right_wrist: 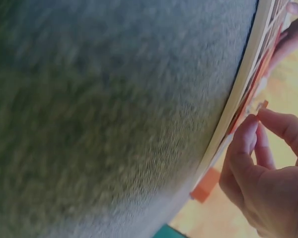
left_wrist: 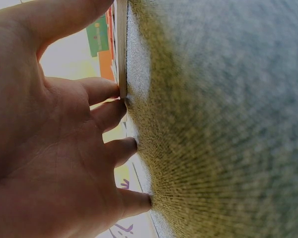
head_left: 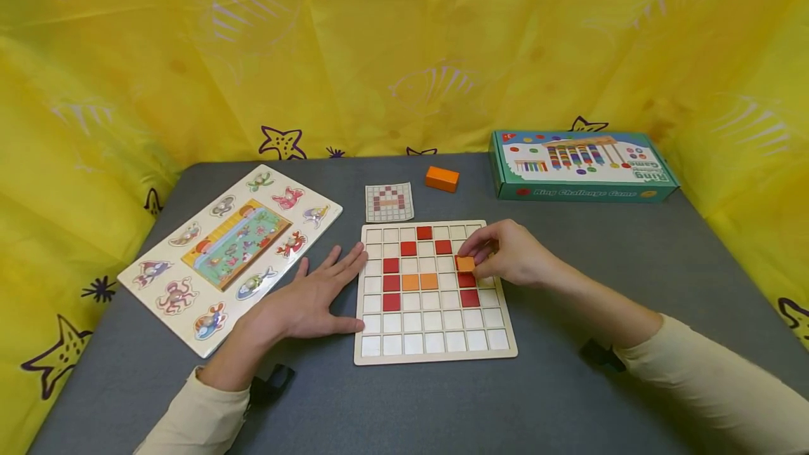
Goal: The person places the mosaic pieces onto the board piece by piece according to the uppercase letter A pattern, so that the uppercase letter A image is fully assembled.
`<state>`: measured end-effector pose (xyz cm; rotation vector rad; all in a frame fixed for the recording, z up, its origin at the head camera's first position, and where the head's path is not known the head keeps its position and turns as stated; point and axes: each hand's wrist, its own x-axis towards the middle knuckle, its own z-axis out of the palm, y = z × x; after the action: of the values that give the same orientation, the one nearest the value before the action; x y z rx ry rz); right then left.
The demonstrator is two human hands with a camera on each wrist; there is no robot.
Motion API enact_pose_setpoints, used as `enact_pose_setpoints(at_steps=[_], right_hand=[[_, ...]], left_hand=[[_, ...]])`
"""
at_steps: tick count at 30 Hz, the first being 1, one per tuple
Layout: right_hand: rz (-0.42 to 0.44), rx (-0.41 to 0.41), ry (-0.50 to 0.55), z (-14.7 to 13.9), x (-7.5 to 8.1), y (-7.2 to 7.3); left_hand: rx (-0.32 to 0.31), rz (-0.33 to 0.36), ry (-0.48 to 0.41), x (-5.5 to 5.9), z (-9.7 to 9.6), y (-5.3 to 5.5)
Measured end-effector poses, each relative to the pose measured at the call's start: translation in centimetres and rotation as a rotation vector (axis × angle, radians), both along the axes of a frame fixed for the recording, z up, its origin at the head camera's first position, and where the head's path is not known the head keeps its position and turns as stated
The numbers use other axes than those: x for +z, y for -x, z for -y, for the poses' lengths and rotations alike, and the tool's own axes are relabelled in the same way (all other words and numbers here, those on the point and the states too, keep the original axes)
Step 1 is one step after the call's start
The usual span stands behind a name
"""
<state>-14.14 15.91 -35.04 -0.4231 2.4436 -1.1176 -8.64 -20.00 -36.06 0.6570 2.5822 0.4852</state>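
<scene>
A wooden grid board [head_left: 436, 357] lies on the grey table with red tiles [head_left: 392, 284] and two orange tiles [head_left: 420, 281] set in its cells. My right hand [head_left: 515, 255] pinches another orange tile [head_left: 465, 264] between thumb and fingers, over red tiles on the board's right side. That tile shows edge-on in the right wrist view, at the fingertips [right_wrist: 252, 119]. My left hand [head_left: 316, 297] rests with spread fingers on the table, its thumb and fingertips at the board's left edge. Just behind the board lies a small pattern card [head_left: 388, 215] with a red and orange design.
An orange block [head_left: 442, 179] lies behind the board, right of the card. A green Ring Challenge Game box [head_left: 584, 192] stands at the back right. On the left is a wooden sea-animal puzzle board [head_left: 208, 230]. Yellow patterned cloth [head_left: 379, 41] hangs around the table.
</scene>
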Motion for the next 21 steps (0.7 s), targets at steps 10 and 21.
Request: enact_pose_setpoints(at_steps=[10,21], right_hand=[[0.025,0.016,-0.008,1.3,-0.4,-0.4],[0.022,0.052,-0.061,2.3,0.0,-0.7]], left_hand=[[-0.002,0.002,-0.007,0.0,0.0,0.0],[0.0,0.006,-0.006,0.0,0.0,0.1]])
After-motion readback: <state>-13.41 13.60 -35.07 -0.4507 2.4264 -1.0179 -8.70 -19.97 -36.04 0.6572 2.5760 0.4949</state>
